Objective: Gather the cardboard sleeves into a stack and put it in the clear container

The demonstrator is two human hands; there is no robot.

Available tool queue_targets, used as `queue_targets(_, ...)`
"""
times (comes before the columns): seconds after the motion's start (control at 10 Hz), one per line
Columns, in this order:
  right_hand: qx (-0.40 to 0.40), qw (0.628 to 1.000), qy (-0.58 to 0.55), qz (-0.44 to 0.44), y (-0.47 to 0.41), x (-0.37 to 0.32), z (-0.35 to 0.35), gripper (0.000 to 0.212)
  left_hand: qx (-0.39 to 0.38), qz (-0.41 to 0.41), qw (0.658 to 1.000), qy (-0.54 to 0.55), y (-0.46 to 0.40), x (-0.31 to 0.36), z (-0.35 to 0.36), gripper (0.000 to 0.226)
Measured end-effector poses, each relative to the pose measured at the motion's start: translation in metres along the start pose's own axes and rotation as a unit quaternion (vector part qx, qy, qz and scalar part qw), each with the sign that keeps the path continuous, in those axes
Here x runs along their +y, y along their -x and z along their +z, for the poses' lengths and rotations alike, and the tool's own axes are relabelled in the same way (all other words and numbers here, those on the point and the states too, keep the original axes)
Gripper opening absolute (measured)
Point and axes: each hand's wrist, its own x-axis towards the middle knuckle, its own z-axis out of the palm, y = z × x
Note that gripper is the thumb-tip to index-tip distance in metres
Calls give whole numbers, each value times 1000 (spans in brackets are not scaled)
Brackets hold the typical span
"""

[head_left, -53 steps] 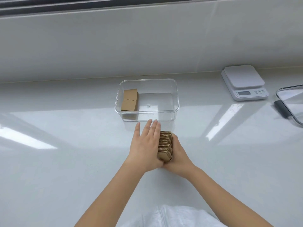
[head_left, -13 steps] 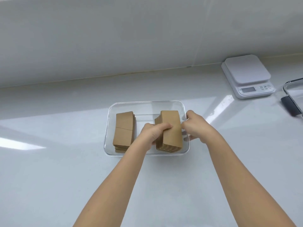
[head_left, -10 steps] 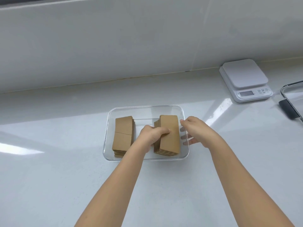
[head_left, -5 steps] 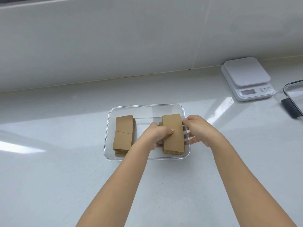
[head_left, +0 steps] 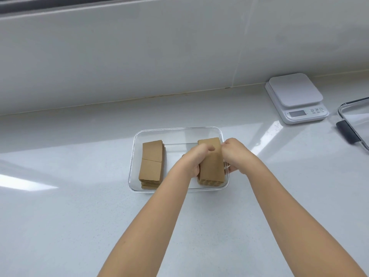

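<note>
Both forearms reach forward from the near edge of the counter [head_left: 79, 226], converging on the right end of the clear container [head_left: 175, 129]. The left hand [head_left: 196, 158] is curled, knuckles up, thumb and fingers pinching the left edge and top of a stack of cardboard sleeves [head_left: 211, 162]. The right hand [head_left: 234, 154] mirrors it from the other side, fingers bent and pressing the stack's right edge, some fingertips tucked down by the container's right wall. So both hands are closed on that stack, gripping it between them.

The stack lies flat inside the container, hard against the right wall, its near end close to the front wall. Corrugated edges show at the near end, below the grip. Whether the stack sits fully on the container floor I cannot tell; the hands hide its middle.

Left of the grip, across a bare strip of container floor, a second stack of sleeves [head_left: 151, 162] lies along the left wall, untouched, top layer showing as two pieces end to end.

Beyond and to the right of the hands, well apart, a white kitchen scale [head_left: 295, 96] sits near the wall. Farther right, at the frame edge, a clear lid with a dark clip [head_left: 348, 132] rests on the counter.
</note>
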Motion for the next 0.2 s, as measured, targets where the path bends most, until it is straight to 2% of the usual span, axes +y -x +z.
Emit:
queue_targets(0.1, -25, 999, 21, 3, 7, -3, -8, 35, 23, -15, 999, -25, 10, 2, -7, 36)
queue_targets(0.2, 13, 1000, 24, -8, 23, -16, -27, 35, 50, 11, 998, -30, 24, 12, -23, 72)
